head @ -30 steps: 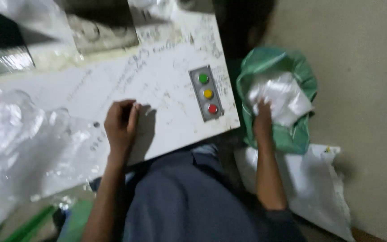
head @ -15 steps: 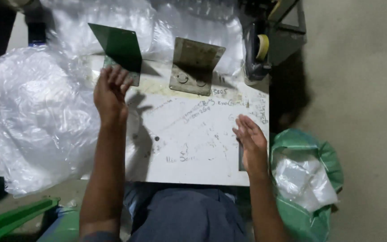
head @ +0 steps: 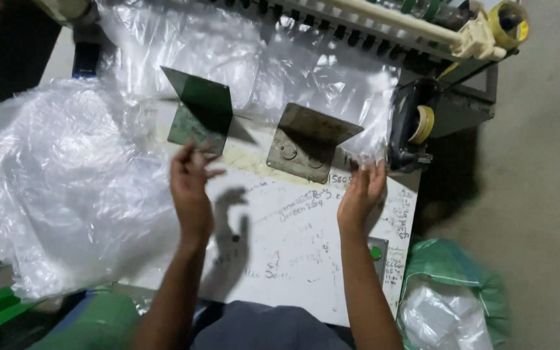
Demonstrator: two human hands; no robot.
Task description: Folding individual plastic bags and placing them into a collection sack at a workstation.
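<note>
Left hand: the left hand [head: 189, 188] is raised over the counter [head: 293, 259], fingers spread apart and holding nothing; its shadow falls on the white top just right of it.
Right hand: the right hand [head: 360, 194] reaches forward, fingers loosely apart, their tips touching the lower edge of a clear plastic sheet [head: 351, 97]; whether they pinch it cannot be told.
Green bracket: a bent green metal bracket [head: 199, 113] stands just beyond the left fingers, not touched.
Grey bracket: a bent grey metal bracket [head: 306, 139] with 2 round holes lies between the 2 hands, just left of the right fingers.
Tape dispenser: a black tape dispenser [head: 413, 133] with a yellowish roll sits just right of the right fingers.
Plastic heap: a big pile of crumpled clear plastic [head: 66, 188] lies left of the left hand.
Green bag: a green bag [head: 455, 291] holding clear plastic sits well behind the right fingers, beside the counter.
</note>
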